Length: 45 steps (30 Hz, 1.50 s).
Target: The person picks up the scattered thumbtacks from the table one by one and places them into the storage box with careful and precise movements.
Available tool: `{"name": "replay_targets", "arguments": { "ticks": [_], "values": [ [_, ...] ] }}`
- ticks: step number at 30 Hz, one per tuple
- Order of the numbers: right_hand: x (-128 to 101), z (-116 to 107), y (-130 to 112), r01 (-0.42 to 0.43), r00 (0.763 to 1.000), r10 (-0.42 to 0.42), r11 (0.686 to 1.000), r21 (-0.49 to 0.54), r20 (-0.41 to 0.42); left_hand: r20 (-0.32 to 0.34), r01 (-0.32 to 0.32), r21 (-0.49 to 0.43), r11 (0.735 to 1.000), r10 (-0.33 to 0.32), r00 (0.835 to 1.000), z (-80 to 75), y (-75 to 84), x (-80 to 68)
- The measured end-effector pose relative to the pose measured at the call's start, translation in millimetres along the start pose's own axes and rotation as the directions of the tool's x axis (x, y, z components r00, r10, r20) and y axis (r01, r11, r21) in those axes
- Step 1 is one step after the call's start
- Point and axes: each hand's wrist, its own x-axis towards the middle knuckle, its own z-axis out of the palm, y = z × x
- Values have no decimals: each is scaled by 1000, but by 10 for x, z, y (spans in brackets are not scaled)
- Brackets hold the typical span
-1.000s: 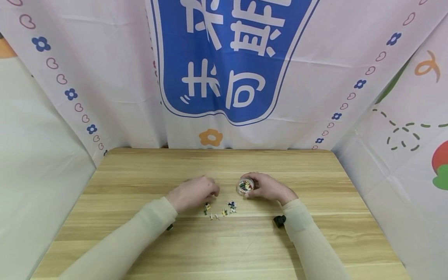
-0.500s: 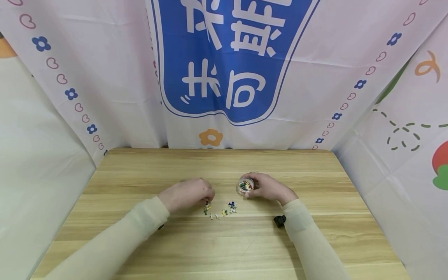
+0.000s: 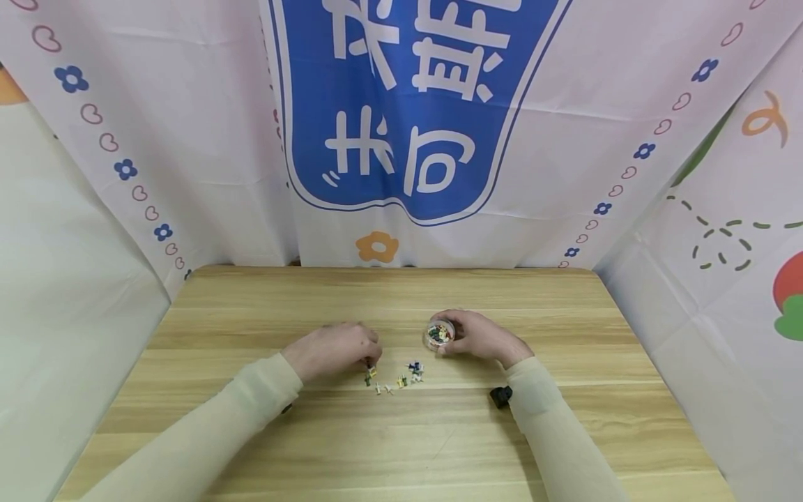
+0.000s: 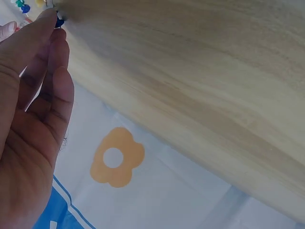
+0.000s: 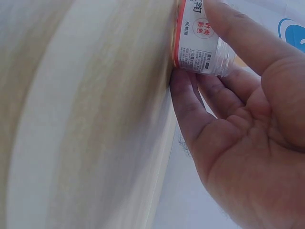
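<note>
A white printed cloth backdrop with a big blue panel of white characters (image 3: 414, 104) hangs behind and to both sides of the light wooden table (image 3: 401, 446), with an orange flower (image 4: 116, 157) printed near its lower edge. On the table the person's two arms in pale cream sleeves (image 3: 207, 432) reach in from the near edge. The right hand (image 3: 479, 336) sits to the right of centre, its thumb and fingers curled round a small round clear plastic tub with a red-and-white label (image 5: 201, 40), which stands on the tabletop; from above, the tub (image 3: 440, 334) is open and holds a heap of mixed-colour push pins. The left hand (image 3: 335, 348) rests left of centre, knuckles up, fingers drawn close together with their tips down at the near-left end of a loose scatter of small coloured push pins (image 3: 395, 376) lying on the wood between the two hands; in the wrist view the fingertips (image 4: 50, 19) touch a dark blue pin (image 4: 59, 21), though whether they actually pinch it I cannot tell. A small black clip-like object (image 3: 498, 397) shows beside the right sleeve.
</note>
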Motion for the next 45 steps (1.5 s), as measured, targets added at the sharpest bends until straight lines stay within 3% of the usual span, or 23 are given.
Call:
{"name": "replay_targets", "arguments": {
  "ticks": [22,30,45],
  "values": [
    [-17,2,-24,-3,1000,3,1000,2,-5,-53,3,1,1000,-3,999,53,-3,35],
    [-12,2,-12,2,1000,-2,1000,12,-3,-99,6,-25,1000,-8,995,29,43,135],
    [5,10,1,21,1000,-21,1000,10,-1,-159,67,-101,993,-83,984,-95,205,442]
  ]
}}
